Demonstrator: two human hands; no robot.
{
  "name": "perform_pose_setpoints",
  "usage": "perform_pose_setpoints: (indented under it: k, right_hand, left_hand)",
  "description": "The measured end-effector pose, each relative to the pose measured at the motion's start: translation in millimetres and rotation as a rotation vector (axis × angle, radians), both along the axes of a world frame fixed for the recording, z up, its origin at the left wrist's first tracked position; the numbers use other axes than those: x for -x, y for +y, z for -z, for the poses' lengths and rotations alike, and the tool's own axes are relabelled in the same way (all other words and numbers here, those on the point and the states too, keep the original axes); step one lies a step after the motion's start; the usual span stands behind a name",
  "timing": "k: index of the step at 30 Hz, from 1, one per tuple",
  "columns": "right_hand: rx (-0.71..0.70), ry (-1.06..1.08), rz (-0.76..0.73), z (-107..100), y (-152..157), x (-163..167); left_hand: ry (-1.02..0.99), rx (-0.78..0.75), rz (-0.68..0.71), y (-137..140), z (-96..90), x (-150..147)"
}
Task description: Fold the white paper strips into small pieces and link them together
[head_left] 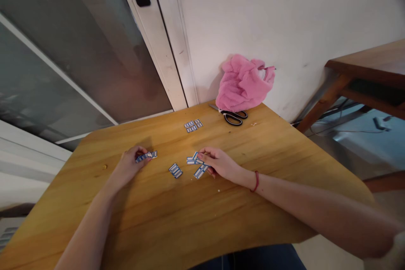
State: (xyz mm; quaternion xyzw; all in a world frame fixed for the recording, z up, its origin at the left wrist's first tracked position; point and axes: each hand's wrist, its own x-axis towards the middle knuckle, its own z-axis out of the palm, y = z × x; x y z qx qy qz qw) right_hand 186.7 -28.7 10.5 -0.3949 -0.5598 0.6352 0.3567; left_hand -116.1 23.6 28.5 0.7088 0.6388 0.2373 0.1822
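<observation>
Pinched in my left hand (134,158) is a strip of blue-bordered white labels (153,155), held just above the wooden table (142,219). My right hand (218,162), with a red string on its wrist, has its fingers closed on several small label pieces (200,171) that fan out to the left and below the fingertips. Between both hands lies a small stack of similar labels (175,170). Farther back, a flat group of labels (193,125) rests on the wood. Some fingertips are hidden behind the pieces.
Black-handled scissors (234,117) lie at the table's back, partly under a bunched pink fluffy cloth (245,84) against the wall. A small yellowish bit (104,167) sits at the left. A sliding glass door (79,50) borders the back left; another wooden table (370,65) stands right.
</observation>
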Motion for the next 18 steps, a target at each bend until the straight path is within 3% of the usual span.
perform_pose_setpoints:
  k: [8, 10, 13, 18]
  right_hand:
    - [-0.066, -0.076, -0.011, -2.3, -0.3, -1.1]
    - [-0.192, -0.192, -0.03, -3.4, -0.5, -3.2]
    - [-0.511, -0.466, -0.081, -7.4, -2.8, -6.2]
    - [-0.874, -0.839, -0.225, -17.3, -9.2, -9.1]
  left_hand:
    - [0.024, 0.058, 0.066, -2.4, -3.3, -3.3]
    - [0.087, 0.042, 0.06, -2.2, -2.9, -3.3]
    - [0.17, -0.043, 0.037, -2.5, -2.6, -4.7]
    - [0.084, -0.038, -0.013, -6.4, -3.6, -11.4]
